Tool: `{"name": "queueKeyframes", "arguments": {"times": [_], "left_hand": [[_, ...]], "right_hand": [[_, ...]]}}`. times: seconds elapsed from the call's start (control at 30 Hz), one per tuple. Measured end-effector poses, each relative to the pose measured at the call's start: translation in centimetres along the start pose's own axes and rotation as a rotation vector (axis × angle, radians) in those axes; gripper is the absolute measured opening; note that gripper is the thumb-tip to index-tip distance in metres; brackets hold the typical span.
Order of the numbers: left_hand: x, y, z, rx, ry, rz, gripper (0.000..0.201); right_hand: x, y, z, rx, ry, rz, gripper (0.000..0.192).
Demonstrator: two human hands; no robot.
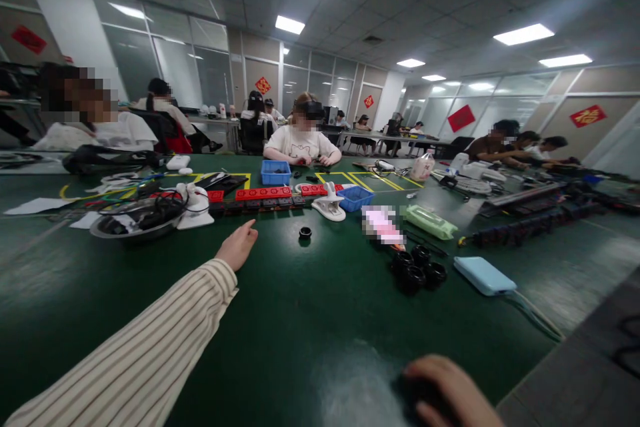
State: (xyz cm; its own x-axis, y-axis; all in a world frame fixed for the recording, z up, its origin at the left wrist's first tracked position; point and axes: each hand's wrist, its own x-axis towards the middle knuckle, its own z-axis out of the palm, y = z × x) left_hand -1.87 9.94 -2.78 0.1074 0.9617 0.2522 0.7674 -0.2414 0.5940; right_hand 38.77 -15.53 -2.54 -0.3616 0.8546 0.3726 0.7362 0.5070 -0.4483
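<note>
My left hand, in a striped sleeve, reaches out over the green table, fingers loosely together and pointing toward a small black ring a little to its right. It holds nothing. My right hand rests at the table's near edge, fingers curled over something dark that I cannot make out. A cluster of black rings lies farther right, apart from both hands.
A metal bowl with black cables sits at the left, red and black strips and blue bins behind. A blue power bank, green case and white clamp lie right. People sit across and around.
</note>
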Motion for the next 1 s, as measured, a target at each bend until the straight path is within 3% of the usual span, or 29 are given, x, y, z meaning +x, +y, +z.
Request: {"name": "queueKeyframes", "arguments": {"times": [0.07,0.17,0.3,0.5,0.6,0.67,0.73,0.8,0.87,0.9,1.0], "left_hand": [[0.0,0.2,0.0,0.025,-0.014,-0.013,0.071],[0.0,0.2,0.0,0.037,-0.019,-0.023,0.071],[0.1,-0.2,0.2,0.032,-0.004,-0.005,0.072],[0.1,-0.1,0.0,0.056,-0.023,0.004,0.072],[0.0,0.1,-0.1,0.065,-0.019,0.001,0.071],[0.0,0.3,-0.1,0.089,-0.021,0.009,0.070],[0.0,0.3,0.1,0.152,-0.029,0.012,0.070],[0.1,0.3,0.3,0.243,-0.061,-0.001,0.068],[0.2,0.3,0.5,0.328,-0.126,-0.020,0.063],[0.1,0.3,0.5,0.359,-0.162,-0.026,0.061],[0.0,0.4,0.6,0.400,-0.230,-0.029,0.059]], "right_hand": [[-0.5,3.7,-3.3,-0.117,0.153,0.286,0.027],[1.7,7.5,-5.5,-0.187,0.325,0.415,0.040],[5.1,8.8,-4.2,-0.213,0.521,0.489,0.051],[6.2,8.6,-3.1,-0.310,0.527,0.499,0.060],[5.4,7.1,-3.9,-0.345,0.633,0.472,0.062],[5.4,4.7,-4.6,-0.267,0.635,0.478,0.055],[6.6,1.5,-4.9,-0.105,0.473,0.440,0.046],[9.2,-1.9,-4.6,0.047,0.210,0.338,0.040],[13.1,-4.8,-2.9,0.109,-0.021,0.227,0.032],[15.5,-5.8,-1.5,0.092,-0.052,0.172,0.027],[22.8,-7.3,4.5,-0.116,0.078,0.140,0.032]]}}
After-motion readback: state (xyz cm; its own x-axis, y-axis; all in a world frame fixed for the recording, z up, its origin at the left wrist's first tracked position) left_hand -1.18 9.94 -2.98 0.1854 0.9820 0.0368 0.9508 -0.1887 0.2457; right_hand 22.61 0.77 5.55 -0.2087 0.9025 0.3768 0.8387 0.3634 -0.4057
